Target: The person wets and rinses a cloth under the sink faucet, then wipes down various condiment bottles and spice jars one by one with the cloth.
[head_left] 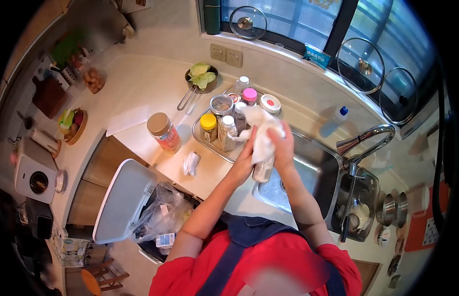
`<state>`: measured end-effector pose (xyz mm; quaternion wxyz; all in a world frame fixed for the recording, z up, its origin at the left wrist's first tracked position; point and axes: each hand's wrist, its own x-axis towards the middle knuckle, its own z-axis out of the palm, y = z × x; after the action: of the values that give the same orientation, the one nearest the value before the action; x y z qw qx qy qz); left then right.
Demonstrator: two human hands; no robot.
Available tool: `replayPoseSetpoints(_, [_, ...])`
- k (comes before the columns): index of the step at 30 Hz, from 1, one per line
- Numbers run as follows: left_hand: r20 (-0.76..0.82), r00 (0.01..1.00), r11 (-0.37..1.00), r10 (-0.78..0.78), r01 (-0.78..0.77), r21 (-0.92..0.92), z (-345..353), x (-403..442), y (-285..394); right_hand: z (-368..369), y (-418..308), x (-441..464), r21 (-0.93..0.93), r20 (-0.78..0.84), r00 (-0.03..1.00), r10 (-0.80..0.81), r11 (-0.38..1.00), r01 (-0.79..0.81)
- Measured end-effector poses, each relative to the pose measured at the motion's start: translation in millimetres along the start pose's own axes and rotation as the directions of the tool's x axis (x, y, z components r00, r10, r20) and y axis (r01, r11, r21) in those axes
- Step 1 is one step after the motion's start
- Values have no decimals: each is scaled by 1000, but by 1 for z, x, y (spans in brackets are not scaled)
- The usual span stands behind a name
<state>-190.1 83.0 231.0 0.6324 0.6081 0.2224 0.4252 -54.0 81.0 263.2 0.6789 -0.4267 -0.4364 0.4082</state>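
Over the left edge of the sink, my right hand (283,148) grips a white cloth (261,130) wrapped over a pale container. Only the lower end of this container (262,172) shows below the cloth. My left hand (246,160) is closed around its left side, and its fingers are partly hidden. Just beyond my hands is a metal tray (200,135) of jars, among them a yellow-lidded jar (208,127), a white-capped bottle (227,132) and a pink-lidded jar (249,95).
A large brown-lidded jar (164,131) and a crumpled white cloth (191,163) are on the counter to the left. Below them stands an open trash bin (122,202). The sink (313,163) and faucet (365,140) are on the right. A pan of leaves (202,76) sits behind.
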Motion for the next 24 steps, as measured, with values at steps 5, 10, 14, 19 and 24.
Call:
replayPoseSetpoints(5, [-12, 993, 977, -115, 111, -184, 26, -27, -17, -27, 6, 10, 405, -163, 985, -50, 907, 113])
replayPoseSetpoints(10, [-130, 991, 964, -16, 50, 263, 25, -17, -16, -24, 0, 2, 291, -181, 978, -104, 944, 154])
replayPoseSetpoints(14, [534, 824, 568, -192, 537, -624, 11, -25, -24, -61, -16, 14, 231, 288, 956, 48, 966, -118])
replayPoseSetpoints(19, [712, 701, 65, 23, 710, -701, 21, -19, -35, -70, 4, 22, 560, 418, 908, -29, 795, -232])
replayPoseSetpoints(24, [459, 807, 467, -371, 590, -659, 8, -14, -22, -57, 7, 26, 413, 208, 966, 155, 881, -230])
